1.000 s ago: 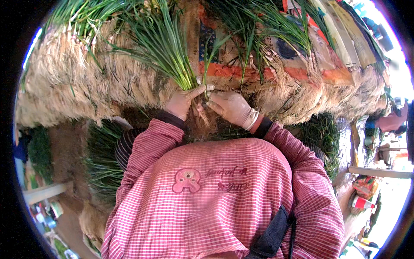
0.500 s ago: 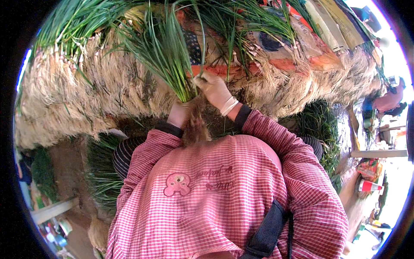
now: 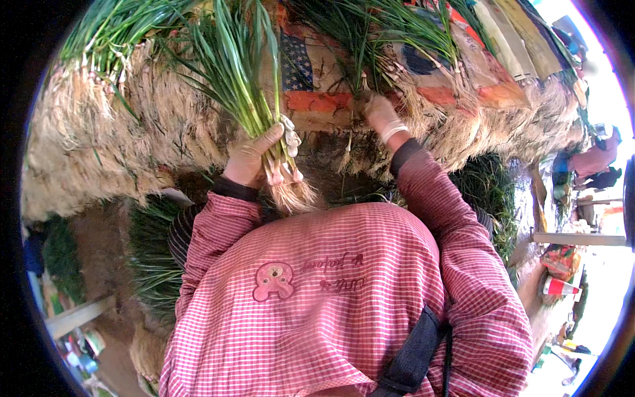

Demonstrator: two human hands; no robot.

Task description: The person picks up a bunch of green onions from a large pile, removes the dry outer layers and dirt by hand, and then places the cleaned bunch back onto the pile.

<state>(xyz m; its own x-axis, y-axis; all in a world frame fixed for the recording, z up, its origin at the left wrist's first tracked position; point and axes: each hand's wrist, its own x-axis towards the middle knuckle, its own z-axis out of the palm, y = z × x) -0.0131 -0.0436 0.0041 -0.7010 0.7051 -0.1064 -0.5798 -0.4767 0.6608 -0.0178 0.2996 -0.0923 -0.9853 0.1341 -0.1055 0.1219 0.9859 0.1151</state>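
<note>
A bank of roots (image 3: 165, 132) faces the checked smock (image 3: 377, 317); beyond lies a printed sack (image 3: 324, 102), partly under green stalks (image 3: 423, 33). A red-and-white cone (image 3: 560, 286) sits off right. A leafy bunch (image 3: 246, 99) is gripped in the left hand (image 3: 250, 159) before the chest; whether the blurred right hand (image 3: 383, 118), by the sack's edge, pinches anything, I can't tell. Upside-down lettering (image 3: 334, 263) crosses the smock.

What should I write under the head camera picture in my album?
A gloved left hand holds greens with pale roots, the right hand close to other greens.
</note>
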